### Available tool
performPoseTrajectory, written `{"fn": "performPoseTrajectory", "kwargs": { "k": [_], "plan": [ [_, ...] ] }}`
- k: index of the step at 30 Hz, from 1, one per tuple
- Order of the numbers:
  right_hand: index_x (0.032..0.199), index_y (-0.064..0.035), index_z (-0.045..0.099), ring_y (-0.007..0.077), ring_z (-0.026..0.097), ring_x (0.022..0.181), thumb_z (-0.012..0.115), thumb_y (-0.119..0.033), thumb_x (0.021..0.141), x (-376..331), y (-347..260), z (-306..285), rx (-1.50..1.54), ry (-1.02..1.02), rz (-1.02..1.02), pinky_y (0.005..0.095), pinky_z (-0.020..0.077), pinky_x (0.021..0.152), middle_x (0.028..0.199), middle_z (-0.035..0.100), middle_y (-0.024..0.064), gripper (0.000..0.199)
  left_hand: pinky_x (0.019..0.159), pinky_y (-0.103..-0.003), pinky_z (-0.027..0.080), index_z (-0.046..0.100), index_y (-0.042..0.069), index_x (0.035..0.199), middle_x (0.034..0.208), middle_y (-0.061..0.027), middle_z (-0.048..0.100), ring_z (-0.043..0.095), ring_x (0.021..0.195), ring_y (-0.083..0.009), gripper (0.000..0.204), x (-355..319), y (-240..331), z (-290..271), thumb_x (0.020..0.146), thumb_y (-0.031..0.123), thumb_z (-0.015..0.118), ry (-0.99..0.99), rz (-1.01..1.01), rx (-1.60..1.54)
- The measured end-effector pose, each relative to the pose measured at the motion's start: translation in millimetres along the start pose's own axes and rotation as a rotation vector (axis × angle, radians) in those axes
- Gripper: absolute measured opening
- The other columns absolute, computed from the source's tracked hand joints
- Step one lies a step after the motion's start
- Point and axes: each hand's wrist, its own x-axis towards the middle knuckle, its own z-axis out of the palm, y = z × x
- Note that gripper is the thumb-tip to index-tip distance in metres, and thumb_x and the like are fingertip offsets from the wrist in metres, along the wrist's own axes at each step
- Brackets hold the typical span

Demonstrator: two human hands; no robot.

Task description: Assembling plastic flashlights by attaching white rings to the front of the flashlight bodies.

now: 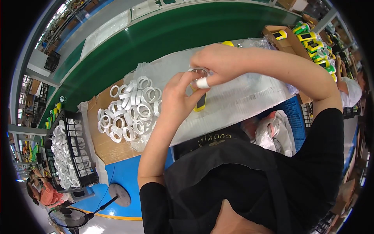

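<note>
A small round clear-faced ring part (199, 72) sits pinched between both hands, held above a sheet of white bubble wrap (241, 97) on the work surface. The right hand (218, 62) curls over it from above, fingers bent closed around its rim, one fingertip wearing a white finger cot (202, 83). The left hand (177, 97) comes up from below with thumb and fingers closed on the same part and on a slim yellow device (201, 102) that hangs beneath it, mostly hidden behind the palm. Just to the left of the hands lies a loose heap of white plastic rings (130, 109) on clear plastic film over a brown cardboard sheet (107, 146). Further left, a black wire basket (78, 117) holds more white rings. Beyond the bubble wrap runs a green conveyor belt (175, 31), and at the upper right an open cardboard box (286, 45) stands beside rows of yellow and green devices (315, 46).
</note>
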Motion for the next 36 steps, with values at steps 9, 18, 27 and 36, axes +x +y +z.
{"fn": "performPoseTrajectory", "kwargs": {
  "k": [9, 18, 27, 36],
  "plan": [
    [0.075, -0.0025, 0.053, 0.0348, 0.060, 0.062, 0.063, -0.061, 0.077, -2, 12, 28, 0.241, 0.424, -0.293, 0.0426, 0.0456, 0.055, 0.064, 0.058, 0.0141, 0.060, 0.071, -0.034, 0.051, 0.062, 0.007, 0.097, 0.095, -0.0072, 0.069, 0.066, 0.085, -0.0246, 0.033, -3, -4, 1, 0.070, 0.009, 0.081, 0.025, -0.005, -0.022],
    [0.087, -0.0019, 0.055, 0.0332, 0.062, 0.074, 0.072, -0.043, 0.075, -6, 10, 22, -0.029, 0.472, -0.234, 0.0411, 0.0465, 0.061, 0.080, 0.060, 0.0130, 0.046, 0.070, -0.035, 0.051, 0.060, 0.008, 0.095, 0.093, -0.0063, 0.068, 0.065, 0.086, -0.0267, 0.031, -5, -1, -2, 0.069, 0.007, 0.079, 0.025, -0.020, -0.056],
    [0.098, -0.0033, 0.055, 0.0314, 0.062, 0.073, 0.069, -0.042, 0.082, -4, -4, 38, 0.128, 0.395, 0.108, 0.0394, 0.0473, 0.063, 0.078, 0.059, 0.0123, 0.044, 0.075, -0.036, 0.051, 0.058, 0.011, 0.109, 0.103, -0.0092, 0.066, 0.065, 0.092, -0.0278, 0.044, -14, -17, 7, 0.071, 0.007, 0.079, 0.037, 0.026, -0.059],
    [0.105, -0.0038, 0.053, 0.0197, 0.058, 0.087, 0.044, -0.032, 0.099, -40, 6, 65, 0.634, 0.702, -0.060, 0.0334, 0.0464, 0.079, 0.096, 0.059, 0.0090, 0.030, 0.065, -0.036, 0.054, 0.027, 0.004, 0.143, 0.098, -0.0164, 0.062, 0.065, 0.080, -0.0232, 0.075, -24, 16, -1, 0.086, 0.027, 0.070, -0.641, -0.733, -1.351]
  ]
}}
